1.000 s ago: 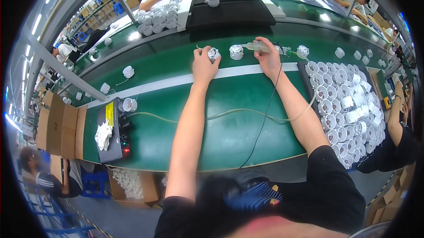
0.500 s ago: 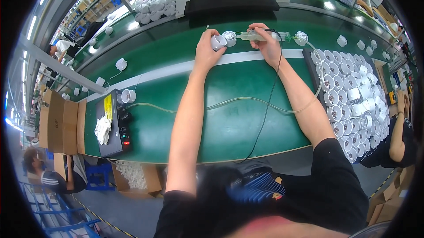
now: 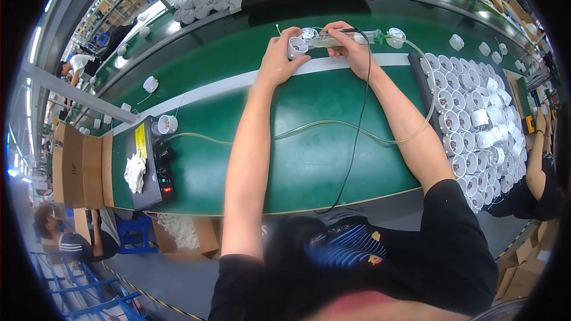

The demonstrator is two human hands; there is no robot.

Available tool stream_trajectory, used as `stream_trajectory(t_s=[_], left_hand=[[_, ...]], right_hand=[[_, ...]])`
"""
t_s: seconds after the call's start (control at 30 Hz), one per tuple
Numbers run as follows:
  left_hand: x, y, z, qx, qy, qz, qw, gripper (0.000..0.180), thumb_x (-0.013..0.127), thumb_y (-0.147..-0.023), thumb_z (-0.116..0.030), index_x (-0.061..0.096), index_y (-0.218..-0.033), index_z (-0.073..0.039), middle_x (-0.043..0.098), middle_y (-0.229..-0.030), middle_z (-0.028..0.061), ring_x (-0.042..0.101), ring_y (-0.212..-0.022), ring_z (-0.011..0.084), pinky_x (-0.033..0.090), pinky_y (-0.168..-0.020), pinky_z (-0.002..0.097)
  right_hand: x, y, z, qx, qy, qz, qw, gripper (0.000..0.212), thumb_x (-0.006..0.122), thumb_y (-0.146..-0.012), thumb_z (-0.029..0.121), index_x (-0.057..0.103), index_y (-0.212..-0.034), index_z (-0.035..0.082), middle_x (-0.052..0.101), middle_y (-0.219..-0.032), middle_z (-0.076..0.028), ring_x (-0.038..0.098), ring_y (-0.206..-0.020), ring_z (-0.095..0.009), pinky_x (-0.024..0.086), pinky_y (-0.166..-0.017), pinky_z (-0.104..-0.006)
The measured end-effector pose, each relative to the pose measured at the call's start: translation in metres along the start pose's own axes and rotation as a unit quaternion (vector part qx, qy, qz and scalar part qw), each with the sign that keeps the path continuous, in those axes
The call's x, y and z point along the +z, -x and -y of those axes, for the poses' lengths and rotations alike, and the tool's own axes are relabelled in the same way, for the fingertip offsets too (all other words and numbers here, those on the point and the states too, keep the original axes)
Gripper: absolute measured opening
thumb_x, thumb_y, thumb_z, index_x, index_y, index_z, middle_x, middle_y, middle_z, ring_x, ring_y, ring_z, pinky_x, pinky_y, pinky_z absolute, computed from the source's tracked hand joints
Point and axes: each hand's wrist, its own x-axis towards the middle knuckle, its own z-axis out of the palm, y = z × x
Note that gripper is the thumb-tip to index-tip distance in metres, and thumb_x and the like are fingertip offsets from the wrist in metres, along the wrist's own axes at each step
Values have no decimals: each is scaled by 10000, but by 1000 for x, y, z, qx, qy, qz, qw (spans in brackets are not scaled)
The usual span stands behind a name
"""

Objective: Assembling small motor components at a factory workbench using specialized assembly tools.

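Observation:
My left hand (image 3: 278,59) is closed around a small white round cup-shaped housing (image 3: 298,48), its open side facing up toward me. In my right hand (image 3: 352,50) is a clear dispensing syringe (image 3: 325,40) with a green end fitting, held nearly level, its tip toward the housing. Whether the tip touches the housing I cannot make out. Just behind, another white housing (image 3: 308,33) sits on the green belt. A clear tube (image 3: 321,122) runs from the syringe over my right forearm and across the bench to a black control box (image 3: 151,169) at the left.
On the right, a tray holds rows of white housings (image 3: 458,121). Single housings lie along the belt, including one (image 3: 395,38) beyond the syringe. A crumpled white cloth (image 3: 135,172) lies on the control box, and a black cable (image 3: 357,136) hangs across the bench. Other people work nearby.
The view has shifted slightly. My right hand and the syringe have come closer to the housing in my left hand, which has turned so its inside shows more.

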Motion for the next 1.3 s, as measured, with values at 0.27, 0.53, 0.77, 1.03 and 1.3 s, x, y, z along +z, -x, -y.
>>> stream_trajectory(t_s=[0.27,0.53,0.77,1.03,1.3], left_hand=[[-1,0,-3,11,17,-16,1000,561,861,-735,-166,624,-1239,-100,686,-1215,112,672,-892,287,535,-824,371],[-3,5,-5,-16,37,1,999,500,860,-740,-151,628,-1179,-91,720,-1171,43,559,-731,169,494,-715,310],[-3,2,-5,-12,42,7,999,505,860,-739,-154,634,-1186,-89,716,-1185,40,530,-719,152,485,-710,299],[0,0,-6,20,28,-8,999,473,813,-751,-103,660,-1198,-117,681,-1176,101,657,-930,281,528,-853,364],[0,1,4,81,-285,-240,925,450,673,-782,10,665,-1204,-147,419,-1517,126,467,-1328,380,449,-1049,431]], right_hand=[[-2,0,-4,2,-6,5,1000,266,668,-959,319,652,-1106,97,662,-907,-39,572,-692,-96,432,-656,-232],[-2,0,-9,1,33,20,999,239,666,-965,290,654,-1102,95,662,-907,-35,580,-706,-93,441,-648,-226],[-1,0,-4,-1,44,25,999,234,657,-972,294,642,-1105,102,641,-887,-14,558,-715,-83,414,-663,-226],[-3,-1,-6,-1,34,21,999,229,653,-973,287,629,-1094,94,636,-914,-22,555,-719,-94,421,-663,-242],[-9,-2,-6,-7,-116,-36,993,204,623,-981,257,623,-1088,83,642,-971,-64,559,-692,-138,432,-645,-263]])
